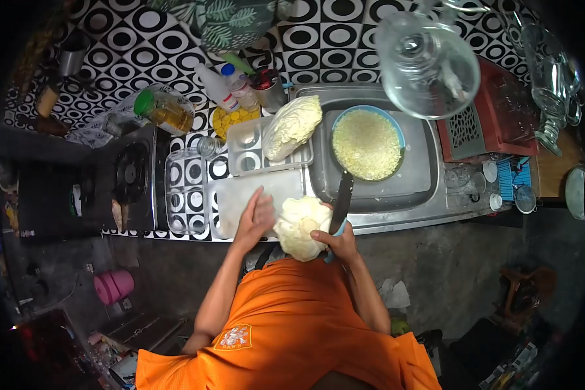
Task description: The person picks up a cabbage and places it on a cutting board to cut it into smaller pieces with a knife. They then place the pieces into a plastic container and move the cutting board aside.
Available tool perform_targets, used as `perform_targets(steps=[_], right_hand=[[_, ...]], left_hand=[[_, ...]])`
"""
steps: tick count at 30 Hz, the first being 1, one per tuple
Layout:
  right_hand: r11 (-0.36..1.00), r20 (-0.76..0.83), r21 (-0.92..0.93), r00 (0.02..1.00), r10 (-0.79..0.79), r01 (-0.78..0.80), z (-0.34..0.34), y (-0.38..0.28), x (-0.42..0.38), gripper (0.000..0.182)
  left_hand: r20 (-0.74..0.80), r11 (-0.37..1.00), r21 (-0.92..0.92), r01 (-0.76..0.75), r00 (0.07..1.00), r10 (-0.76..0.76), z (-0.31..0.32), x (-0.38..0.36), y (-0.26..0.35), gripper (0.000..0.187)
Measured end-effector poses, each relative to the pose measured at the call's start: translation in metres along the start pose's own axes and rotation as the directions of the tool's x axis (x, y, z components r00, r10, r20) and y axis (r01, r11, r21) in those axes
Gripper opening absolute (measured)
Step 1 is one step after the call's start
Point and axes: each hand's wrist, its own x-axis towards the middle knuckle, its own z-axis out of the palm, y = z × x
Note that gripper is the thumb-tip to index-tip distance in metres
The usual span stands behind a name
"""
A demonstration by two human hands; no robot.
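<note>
A pale cabbage (299,218), its cut stem end facing me, is held in front of my orange shirt at the counter edge. My right hand (344,244) has its thumb pressed on the cabbage and also grips a dark-bladed knife (344,198) that points up toward the sink. To the left, my left hand (253,221) is slightly blurred, its fingers apart, close to the cabbage but holding nothing. Beneath and beyond it lies a white cutting board (231,205). A blue-rimmed bowl (366,143) full of finely chopped pale pieces sits in the sink.
Another pale cabbage (294,127) rests on a clear plastic container (246,162). The metal sink (419,185) has glasses and a blue basket (517,179) to its right. A glass bowl (428,91) hangs or stands high above. A black stove (133,172) is at left.
</note>
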Motion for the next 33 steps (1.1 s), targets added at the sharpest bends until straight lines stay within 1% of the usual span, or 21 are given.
perform_targets(steps=[1,2,3,4,6,7,8,10,11,15,18,20,22,24,25,26,28,29,30,32,33], right_hand=[[1.000,0.098,0.010,0.995,0.005,-0.006,0.011,-0.010,-0.004,0.079],[1.000,0.195,0.021,0.981,0.010,-0.015,0.024,-0.022,-0.009,0.084],[0.984,0.279,0.161,0.960,0.024,-0.071,0.038,-0.036,-0.016,0.091],[0.985,0.281,0.153,0.959,0.033,-0.079,0.051,-0.033,-0.013,0.091],[0.980,0.269,0.195,0.963,-0.022,-0.032,0.076,-0.022,-0.007,0.090],[0.992,0.255,0.126,0.967,-0.006,-0.027,0.077,-0.006,-0.002,0.084],[0.993,0.166,0.053,0.981,0.099,-0.109,0.080,0.005,-0.002,0.071],[0.975,0.004,0.082,0.978,0.207,-0.207,0.093,0.021,-0.003,0.053],[0.972,-0.048,0.074,0.973,0.226,-0.223,0.098,0.028,-0.005,0.039],[0.977,-0.143,-0.055,0.970,0.199,-0.208,0.106,0.064,-0.016,0.031],[0.986,-0.192,-0.075,0.973,0.131,-0.148,0.115,0.075,-0.037,0.029],[0.994,-0.253,-0.079,0.963,-0.088,0.070,0.135,0.063,-0.059,0.026],[0.976,-0.299,-0.013,0.930,-0.212,0.218,0.149,0.061,-0.074,0.030],[0.972,-0.376,-0.011,0.899,-0.222,0.235,0.147,0.086,-0.075,0.028],[0.994,-0.377,-0.087,0.921,-0.099,0.071,0.130,0.112,-0.072,0.027],[0.982,-0.378,-0.163,0.925,0.026,-0.095,0.121,0.128,-0.071,0.029],[0.942,-0.509,-0.210,0.852,0.124,-0.262,0.130,0.143,-0.067,0.024],[0.919,-0.497,-0.215,0.847,0.189,-0.331,0.131,0.146,-0.069,0.020],[0.892,-0.485,-0.223,0.839,0.248,-0.393,0.134,0.145,-0.068,0.017],[0.905,-0.449,-0.164,0.847,0.286,-0.392,0.137,0.144,-0.064,0.012],[0.972,-0.407,-0.075,0.897,0.174,-0.222,0.145,0.139,-0.065,0.010]], left_hand=[[0.143,0.893,-0.415,0.175,0.982,-0.127,-0.004,-0.015,0.000,0.104],[0.142,0.781,-0.598,0.183,0.982,-0.121,0.001,-0.024,0.001,0.104],[0.184,0.588,-0.792,0.161,0.983,-0.021,0.000,-0.032,0.008,0.100],[0.191,0.347,-0.926,0.150,0.977,0.089,-0.007,-0.039,0.012,0.096],[0.226,0.289,-0.939,0.185,0.967,0.117,-0.033,-0.037,-0.013,0.092],[0.263,0.241,-0.945,0.222,0.952,0.153,-0.047,-0.032,-0.027,0.087],[0.247,0.226,-0.952,0.207,0.955,0.165,-0.061,-0.026,-0.040,0.087],[0.223,0.563,-0.808,0.176,0.975,0.017,-0.088,-0.022,-0.046,0.074],[0.216,0.551,-0.811,0.198,0.976,-0.032,-0.093,-0.026,-0.049,0.067],[0.304,0.447,-0.836,0.318,0.947,-0.105,-0.108,-0.032,-0.065,0.065],[0.245,0.441,-0.843,0.309,0.949,-0.196,-0.116,-0.038,-0.072,0.065],[0.231,0.560,-0.806,0.190,0.973,0.003,-0.131,-0.036,-0.030,0.074],[0.091,0.743,-0.605,-0.286,0.902,0.421,-0.151,-0.025,-0.010,0.079],[0.007,0.700,-0.479,-0.529,0.795,0.606,-0.153,-0.018,0.020,0.081],[0.027,0.721,-0.259,-0.643,0.741,0.671,-0.155,-0.009,0.014,0.080],[-0.036,0.739,-0.301,-0.602,0.782,0.622,-0.143,-0.007,0.003,0.078],[-0.021,0.881,0.026,-0.472,0.881,0.473,-0.138,-0.005,-0.026,0.075],[-0.046,0.936,0.104,-0.335,0.939,0.341,-0.133,-0.008,-0.039,0.071],[-0.100,0.934,0.069,-0.352,0.929,0.357,-0.127,-0.013,-0.055,0.067],[-0.123,0.943,0.072,-0.324,0.936,0.331,-0.125,-0.024,-0.073,0.067],[-0.152,0.909,0.165,-0.383,0.901,0.407,-0.125,-0.026,-0.089,0.066]])
